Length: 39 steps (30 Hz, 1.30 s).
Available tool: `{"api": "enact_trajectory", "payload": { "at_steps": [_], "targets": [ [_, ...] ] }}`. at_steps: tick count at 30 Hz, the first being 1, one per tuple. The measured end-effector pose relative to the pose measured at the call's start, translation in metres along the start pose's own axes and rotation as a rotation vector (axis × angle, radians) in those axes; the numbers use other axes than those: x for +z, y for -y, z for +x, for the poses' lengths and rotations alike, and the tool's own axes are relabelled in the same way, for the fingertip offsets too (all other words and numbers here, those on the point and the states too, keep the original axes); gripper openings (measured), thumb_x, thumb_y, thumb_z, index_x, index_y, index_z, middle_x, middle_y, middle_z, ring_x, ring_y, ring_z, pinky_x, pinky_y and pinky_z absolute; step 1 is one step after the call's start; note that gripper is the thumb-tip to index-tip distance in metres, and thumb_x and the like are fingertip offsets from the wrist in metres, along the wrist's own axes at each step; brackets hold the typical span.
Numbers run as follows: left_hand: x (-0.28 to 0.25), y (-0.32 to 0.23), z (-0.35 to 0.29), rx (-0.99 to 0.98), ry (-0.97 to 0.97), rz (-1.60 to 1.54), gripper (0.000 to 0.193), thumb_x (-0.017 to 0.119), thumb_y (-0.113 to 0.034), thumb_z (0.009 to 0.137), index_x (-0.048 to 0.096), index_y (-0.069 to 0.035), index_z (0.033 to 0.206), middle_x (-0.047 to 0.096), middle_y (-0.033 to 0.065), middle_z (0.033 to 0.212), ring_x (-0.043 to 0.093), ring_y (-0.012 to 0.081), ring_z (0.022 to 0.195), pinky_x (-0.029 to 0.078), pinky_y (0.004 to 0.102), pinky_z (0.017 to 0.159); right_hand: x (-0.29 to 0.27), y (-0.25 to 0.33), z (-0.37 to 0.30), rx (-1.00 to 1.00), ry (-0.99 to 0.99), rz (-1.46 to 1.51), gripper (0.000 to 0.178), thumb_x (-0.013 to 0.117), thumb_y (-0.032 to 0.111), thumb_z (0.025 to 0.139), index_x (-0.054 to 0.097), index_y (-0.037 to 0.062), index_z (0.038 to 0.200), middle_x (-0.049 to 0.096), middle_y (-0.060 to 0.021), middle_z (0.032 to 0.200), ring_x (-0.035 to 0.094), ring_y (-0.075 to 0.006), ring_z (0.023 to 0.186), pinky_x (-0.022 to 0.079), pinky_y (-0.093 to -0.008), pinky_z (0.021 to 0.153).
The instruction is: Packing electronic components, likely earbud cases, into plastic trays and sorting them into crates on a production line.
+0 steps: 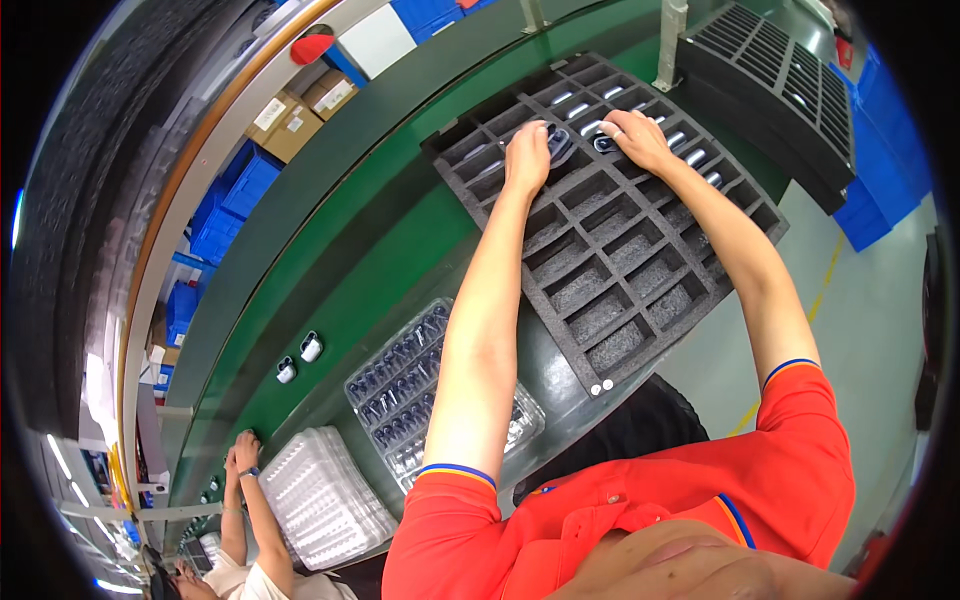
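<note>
A large black foam tray [548,312] with rectangular compartments lies on the green-topped bench [400,225]. The left hand [527,158] has its grip closed on a glossy dark blue rounded piece [561,147] over a compartment in the tray's far half. The right hand [640,140] has its fingertips at a second dark glossy piece [604,143] just beside it; whether that grip grasps or only touches cannot be told. Silvery, rounded pieces [695,158] sit in several far and right-hand compartments; the nearer ones show bare foam. Left of the foam tray, a clear plastic moulded tray [408,467] holds rows of small dark blue pieces [400,392], beside a stack of clear ribbed plastic trays [322,495]. Two small pale rounded cases [311,346] stand on the green surface.
</note>
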<state>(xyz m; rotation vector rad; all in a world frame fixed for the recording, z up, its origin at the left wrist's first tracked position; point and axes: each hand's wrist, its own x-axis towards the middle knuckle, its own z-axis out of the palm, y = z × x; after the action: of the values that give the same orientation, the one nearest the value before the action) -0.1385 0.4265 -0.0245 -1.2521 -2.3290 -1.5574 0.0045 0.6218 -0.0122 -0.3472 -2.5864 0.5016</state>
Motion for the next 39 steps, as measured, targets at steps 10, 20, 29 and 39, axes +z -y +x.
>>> {"api": "enact_trajectory", "payload": {
  "at_steps": [10, 20, 29, 39],
  "targets": [
    [-0.147, -0.082, -0.135, -0.516, 0.195, -0.647, 0.034, 0.068, -0.021, 0.096, 0.058, -0.004, 0.124, 0.063, 0.0093, 0.118, 0.068, 0.0186, 0.09, 0.059, 0.0329, 0.051, -0.016, 0.149, -0.023, -0.017, 0.119, 0.682, 0.042, 0.057, 0.04, 0.099, 0.066, -0.0005, 0.097, 0.062, -0.0025, 0.081, 0.054, -0.0103, 0.078, 0.044, -0.0293, 0.072],
    [-0.207, -0.089, -0.257, -0.471, -0.073, -0.608, 0.035, 0.074, -0.009, 0.09, 0.056, 0.001, 0.119, 0.068, 0.0074, 0.108, 0.067, 0.0111, 0.093, 0.056, 0.026, 0.08, 0.023, 0.3, -0.087, -0.409, 0.195, 0.76, 0.02, 0.071, 0.021, 0.09, 0.069, 0.0039, 0.1, 0.061, -0.0023, 0.093, 0.054, -0.0113, 0.081, 0.044, -0.0265, 0.071],
    [-0.252, -0.083, -0.287, -0.444, -0.118, -0.487, 0.024, 0.077, -0.005, 0.085, 0.06, 0.003, 0.1, 0.067, 0.0048, 0.087, 0.068, 0.0105, 0.081, 0.053, 0.0238, 0.066, 0.027, 0.349, -0.102, -0.776, 0.195, 0.624, 0.018, 0.075, 0.014, 0.083, 0.069, 0.0041, 0.096, 0.061, -0.0067, 0.098, 0.06, -0.0215, 0.095, 0.048, -0.0311, 0.082],
    [-0.382, 0.063, -0.265, -0.527, -0.086, 0.009, 0.024, 0.075, -0.016, 0.089, 0.064, -0.001, 0.104, 0.069, 0.0039, 0.086, 0.066, 0.0129, 0.072, 0.053, 0.0259, 0.063, 0.087, 0.375, -0.157, -0.78, 0.515, 0.73, 0.02, 0.077, 0.013, 0.081, 0.072, 0.0098, 0.099, 0.061, -0.0049, 0.115, 0.054, -0.0264, 0.113, 0.044, -0.0382, 0.099]
  ]
}}
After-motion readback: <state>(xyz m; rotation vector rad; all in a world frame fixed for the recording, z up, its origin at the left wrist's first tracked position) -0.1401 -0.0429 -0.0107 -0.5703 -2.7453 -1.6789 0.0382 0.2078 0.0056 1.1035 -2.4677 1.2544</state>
